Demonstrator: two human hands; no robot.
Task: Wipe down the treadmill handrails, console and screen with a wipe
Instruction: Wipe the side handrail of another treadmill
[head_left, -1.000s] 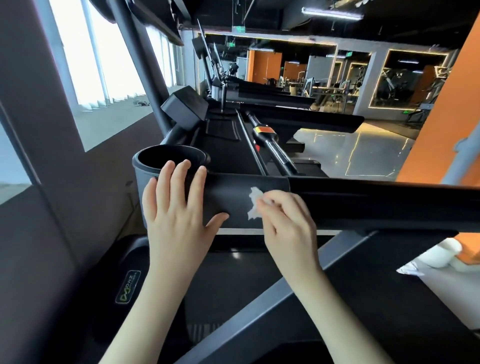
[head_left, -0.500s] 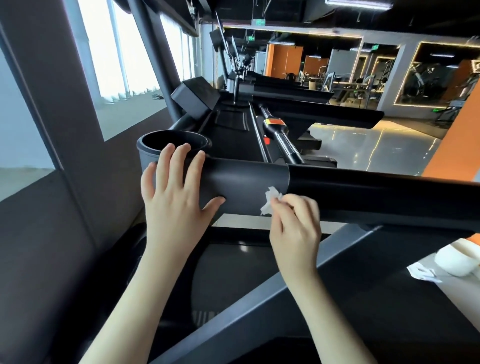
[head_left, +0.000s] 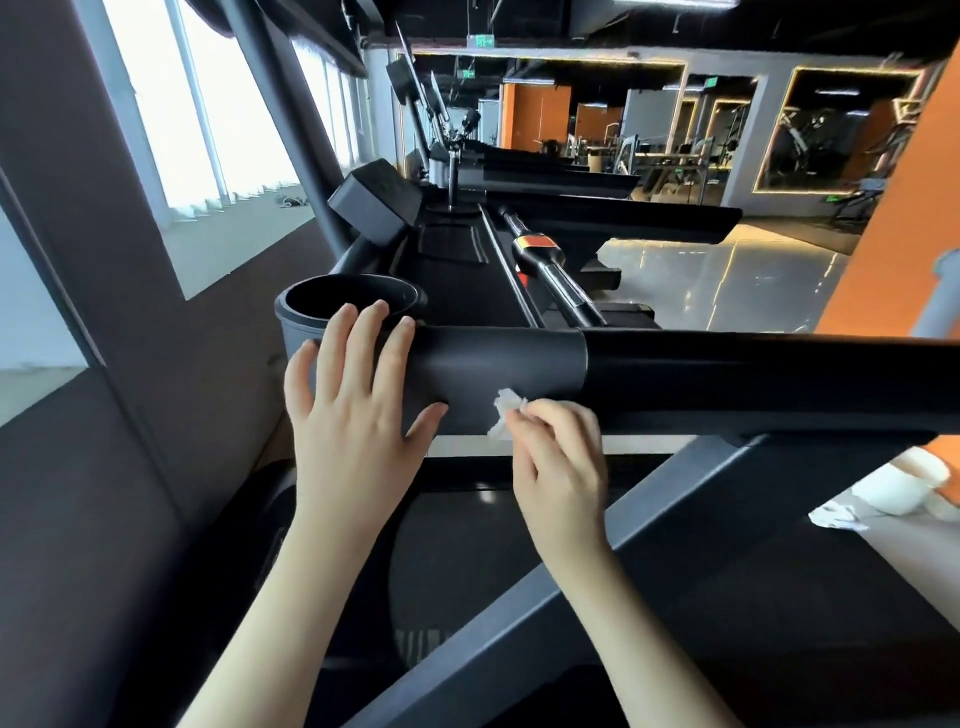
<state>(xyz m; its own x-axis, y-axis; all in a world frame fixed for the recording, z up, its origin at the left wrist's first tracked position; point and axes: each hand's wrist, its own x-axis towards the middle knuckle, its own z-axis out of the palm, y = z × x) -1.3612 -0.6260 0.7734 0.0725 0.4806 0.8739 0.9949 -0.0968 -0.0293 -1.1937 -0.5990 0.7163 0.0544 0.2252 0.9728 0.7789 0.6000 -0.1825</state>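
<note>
While left hand (head_left: 353, 426) rests flat on handrail (head_left: 498, 364), right fingers (head_left: 545, 417) seemingly pinch wipe (head_left: 503, 415)

Crumpled small and white, the wipe (head_left: 503, 415) we see is pinched in the fingertips of the right hand (head_left: 561, 462) and touches the lower front face of the treadmill's handrail (head_left: 727, 374). The thick, matte black rail runs level from a round cup holder (head_left: 343, 299) at 9 o'clock toward 3 o'clock. Behind it, the black console (head_left: 457, 291) stretches away toward 12 o'clock.
</note>
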